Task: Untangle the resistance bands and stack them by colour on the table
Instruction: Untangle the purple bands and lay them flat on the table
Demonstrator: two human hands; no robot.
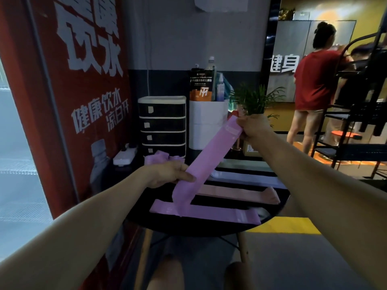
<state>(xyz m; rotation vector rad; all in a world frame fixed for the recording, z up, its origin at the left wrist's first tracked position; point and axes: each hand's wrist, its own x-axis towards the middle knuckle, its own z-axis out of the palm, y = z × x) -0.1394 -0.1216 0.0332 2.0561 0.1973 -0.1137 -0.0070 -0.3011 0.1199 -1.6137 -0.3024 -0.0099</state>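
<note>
I hold a purple resistance band point(211, 151) stretched diagonally above the round black table point(272, 218). My right hand point(254, 127) grips its upper end, and my left hand point(170, 173) pinches it lower down, with the loose end hanging toward the table. Flat on the table lie another purple band point(219, 213) nearest me, a pink band point(238, 194) behind it, then a pale lavender band point(247, 177) and a grey-green band point(243, 164). A crumpled purple band point(159, 156) lies at the back left.
A black drawer unit point(162, 125), a white bin point(206, 126) with bottles, a potted plant point(254, 101) and a white power strip point(124, 156) crowd the table's back. A red wall poster point(83, 80) is on the left. People stand by a black rack point(356, 122) at right.
</note>
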